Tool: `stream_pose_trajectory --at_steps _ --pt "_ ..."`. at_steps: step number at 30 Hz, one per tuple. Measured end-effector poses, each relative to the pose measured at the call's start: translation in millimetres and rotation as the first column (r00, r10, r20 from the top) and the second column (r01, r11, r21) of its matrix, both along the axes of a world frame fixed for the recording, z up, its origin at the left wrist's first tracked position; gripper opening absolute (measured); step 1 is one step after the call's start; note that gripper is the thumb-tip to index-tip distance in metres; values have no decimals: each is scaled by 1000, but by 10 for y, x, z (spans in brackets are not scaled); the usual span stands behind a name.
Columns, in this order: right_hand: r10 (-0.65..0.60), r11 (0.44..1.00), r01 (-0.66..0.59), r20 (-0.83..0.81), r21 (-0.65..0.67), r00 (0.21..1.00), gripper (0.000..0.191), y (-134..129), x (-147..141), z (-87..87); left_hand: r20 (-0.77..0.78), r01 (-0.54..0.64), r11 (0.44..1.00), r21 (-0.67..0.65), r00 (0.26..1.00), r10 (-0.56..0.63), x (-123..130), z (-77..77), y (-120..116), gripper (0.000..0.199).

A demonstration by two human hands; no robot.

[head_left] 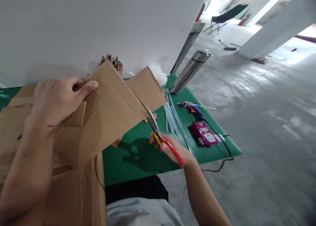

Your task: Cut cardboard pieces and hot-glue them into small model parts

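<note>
My left hand [60, 97] grips a piece of cardboard [108, 104] by its upper left edge, thumb on top and fingers hidden beneath. The cardboard is tilted above the green table. A slit runs in from its right side, and a flap [148, 87] stands off beyond the slit. In my right hand [170, 147] is a pair of scissors [155, 125] with red and yellow handles. Its blades point up and away, with their tips at the right edge of the cardboard by the slit's mouth. Larger cardboard sheets [71, 196] lie under my left arm.
On the green table [138, 166] stand a steel flask [191, 71] and a small cardboard model [113, 63]. Clear glue sticks [170, 115], a blue glue gun [194, 109], a purple power strip [203, 134] and its black cable lie to the right. A white wall rises behind.
</note>
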State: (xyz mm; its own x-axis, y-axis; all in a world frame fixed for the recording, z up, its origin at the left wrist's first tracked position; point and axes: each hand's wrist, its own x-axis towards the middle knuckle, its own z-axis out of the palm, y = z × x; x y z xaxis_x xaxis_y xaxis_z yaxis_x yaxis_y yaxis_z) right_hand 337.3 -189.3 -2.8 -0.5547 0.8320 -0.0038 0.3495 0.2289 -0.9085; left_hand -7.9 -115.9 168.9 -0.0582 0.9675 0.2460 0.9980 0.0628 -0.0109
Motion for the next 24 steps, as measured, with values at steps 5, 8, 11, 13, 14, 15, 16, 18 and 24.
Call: stream_pose_trajectory --at_steps 5,8,11,13,14,15,16,18,24 --pt "6 1000 -6 0 8 1000 73 12 -11 16 -23 29 999 -19 999 -29 5 -11 21 84" --pt "12 1000 -12 -6 7 1000 71 18 -7 10 -43 93 995 -31 995 -95 32 -50 34 83" --pt "12 1000 -12 -9 2 1000 70 26 5 -4 -48 124 991 -45 991 -126 69 -79 34 79" --pt "11 1000 -11 -12 3 1000 71 33 8 -9 -46 123 992 -42 991 -125 81 -82 29 78" --pt "13 1000 -13 -11 6 1000 70 37 6 -7 -49 120 992 -38 991 -121 81 -78 27 78" --pt "16 1000 -16 -10 12 1000 70 41 3 -3 -56 111 993 -33 992 -113 75 -71 24 78" --pt "21 1000 -21 -9 19 1000 70 45 -2 4 -64 98 995 -30 993 -99 67 -64 23 78" --pt "44 999 -44 -15 25 999 70 51 -15 21 -81 62 998 -27 995 -64 46 -51 21 80" --pt "99 995 -98 -41 16 994 70 58 -48 34 -86 85 996 9 993 -83 48 -77 21 74"
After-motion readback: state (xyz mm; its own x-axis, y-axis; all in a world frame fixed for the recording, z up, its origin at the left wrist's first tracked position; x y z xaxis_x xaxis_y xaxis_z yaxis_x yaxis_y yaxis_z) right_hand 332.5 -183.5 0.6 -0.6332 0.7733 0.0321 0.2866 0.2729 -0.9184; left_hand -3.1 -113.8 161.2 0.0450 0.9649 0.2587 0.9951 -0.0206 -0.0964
